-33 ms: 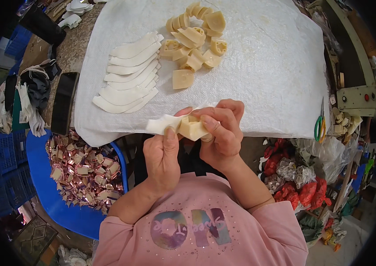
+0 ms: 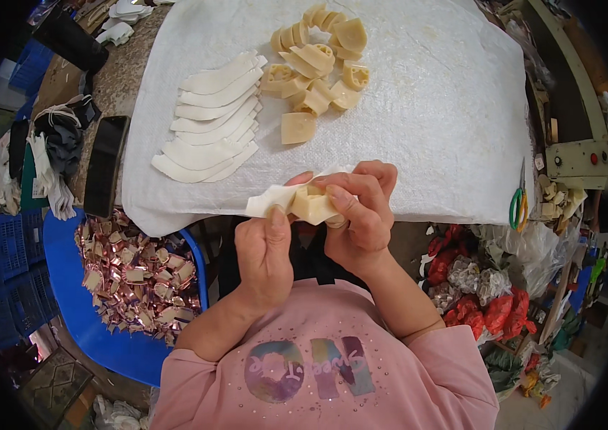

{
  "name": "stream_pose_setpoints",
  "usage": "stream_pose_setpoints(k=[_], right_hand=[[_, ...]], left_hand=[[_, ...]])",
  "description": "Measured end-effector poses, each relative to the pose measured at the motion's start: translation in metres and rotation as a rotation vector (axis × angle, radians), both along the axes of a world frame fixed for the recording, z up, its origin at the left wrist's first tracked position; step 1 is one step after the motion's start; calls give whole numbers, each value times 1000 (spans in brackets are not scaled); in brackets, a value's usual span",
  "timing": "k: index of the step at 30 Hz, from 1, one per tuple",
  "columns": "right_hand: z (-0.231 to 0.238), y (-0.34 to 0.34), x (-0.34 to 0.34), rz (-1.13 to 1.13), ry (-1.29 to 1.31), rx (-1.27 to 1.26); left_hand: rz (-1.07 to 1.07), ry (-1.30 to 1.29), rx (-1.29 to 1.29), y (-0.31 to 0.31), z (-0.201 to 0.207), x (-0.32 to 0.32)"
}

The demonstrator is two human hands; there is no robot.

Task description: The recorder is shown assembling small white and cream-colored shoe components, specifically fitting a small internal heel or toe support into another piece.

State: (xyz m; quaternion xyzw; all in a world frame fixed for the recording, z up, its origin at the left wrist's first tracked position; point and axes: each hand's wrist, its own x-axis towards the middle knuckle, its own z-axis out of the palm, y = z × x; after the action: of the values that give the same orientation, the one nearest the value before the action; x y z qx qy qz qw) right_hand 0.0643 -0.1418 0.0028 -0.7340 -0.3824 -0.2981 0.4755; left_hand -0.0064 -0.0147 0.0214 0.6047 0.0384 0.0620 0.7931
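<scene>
Over the table's near edge, both hands work on one cream shoe heel (image 2: 312, 208) and a white curved strip (image 2: 267, 201). My left hand (image 2: 264, 247) pinches the strip between thumb and fingers beside the heel, and the strip's free end sticks out to the left. My right hand (image 2: 363, 215) grips the heel, its thumb and bent fingers pressing the strip at the far side. Part of the strip runs behind the heel, mostly hidden by the fingers. Farther off lie several more cream heels (image 2: 298, 128) and, to their left, an overlapping row of white strips (image 2: 207, 150).
A white woven sheet (image 2: 433, 129) covers the table. At left are a dark phone (image 2: 107, 165) and a blue bin (image 2: 121, 355) full of shiny rose-coloured pieces (image 2: 139, 276). Scissors (image 2: 518, 204) with green and orange handles hang at the right edge, above red plastic bags (image 2: 497, 315).
The strip's free end has shifted slightly to the right, toward the heel. Both hands keep their hold, and the whole view has moved a touch.
</scene>
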Motion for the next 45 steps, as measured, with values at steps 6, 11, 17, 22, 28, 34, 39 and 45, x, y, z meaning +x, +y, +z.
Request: stream_pose_setpoints(k=[6, 11, 17, 22, 28, 34, 39, 45], right_hand=[[2, -9, 3, -17, 7, -54], [32, -8, -5, -143, 69, -485], [35, -9, -10, -92, 185, -586], [18, -11, -2, -43, 183, -511], [8, -18, 1, 161, 352, -218], [0, -22, -1, 335, 529, -59], [3, -17, -8, 317, 616, -21], [2, -18, -6, 348, 580, -134]], left_hand=[[281, -87, 303, 7, 6, 10], [208, -93, 497, 15, 3, 8], [210, -244, 740, 8, -2, 10], [130, -354, 864, 11, -7, 13], [35, -165, 318, 19, -27, 11], [-110, -220, 184, 25, -27, 14], [-5, -229, 271, 22, -26, 10], [100, -357, 609, 17, -19, 15]])
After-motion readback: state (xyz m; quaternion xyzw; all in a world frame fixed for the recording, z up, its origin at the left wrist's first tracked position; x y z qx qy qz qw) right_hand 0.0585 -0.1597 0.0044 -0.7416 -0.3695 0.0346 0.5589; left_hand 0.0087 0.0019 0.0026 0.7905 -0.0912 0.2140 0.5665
